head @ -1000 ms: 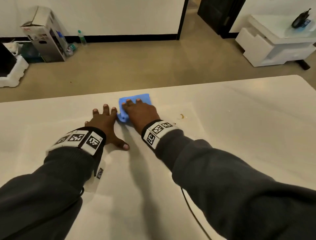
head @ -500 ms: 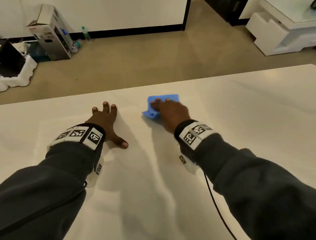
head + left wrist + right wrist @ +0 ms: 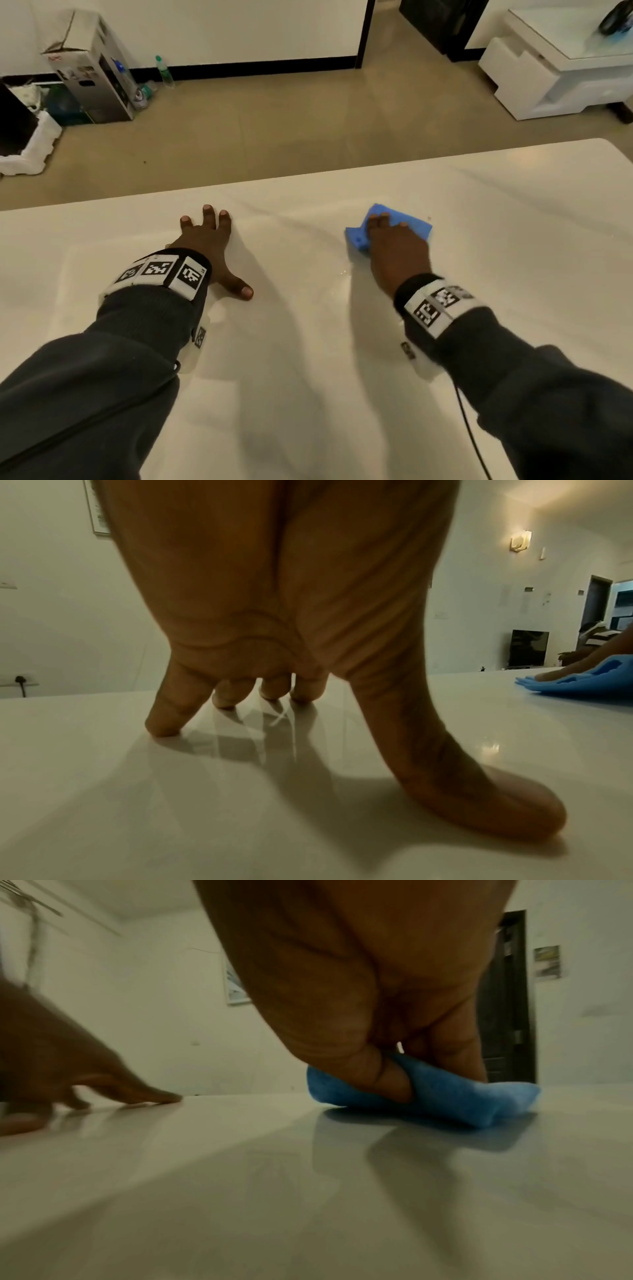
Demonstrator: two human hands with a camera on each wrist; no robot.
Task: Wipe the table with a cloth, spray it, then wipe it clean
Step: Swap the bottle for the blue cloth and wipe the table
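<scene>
A folded blue cloth lies on the white table, right of centre near the far edge. My right hand presses down on it with straight fingers; the thumb lies against the cloth's near fold. My left hand is spread flat on the bare table to the left, fingertips and thumb touching the surface, holding nothing. In the left wrist view the cloth shows at the far right. A faint wet sheen sits just behind the right hand. No spray bottle is in view.
The table's far edge runs close beyond both hands, with tan floor past it. A cardboard box and a bottle stand by the far wall; a white cabinet is at the back right. A black cable trails from my right wrist.
My right hand has slid the blue cloth to the right, away from the left hand. The left hand has stayed flat in place. A small crumb seen earlier no longer shows.
</scene>
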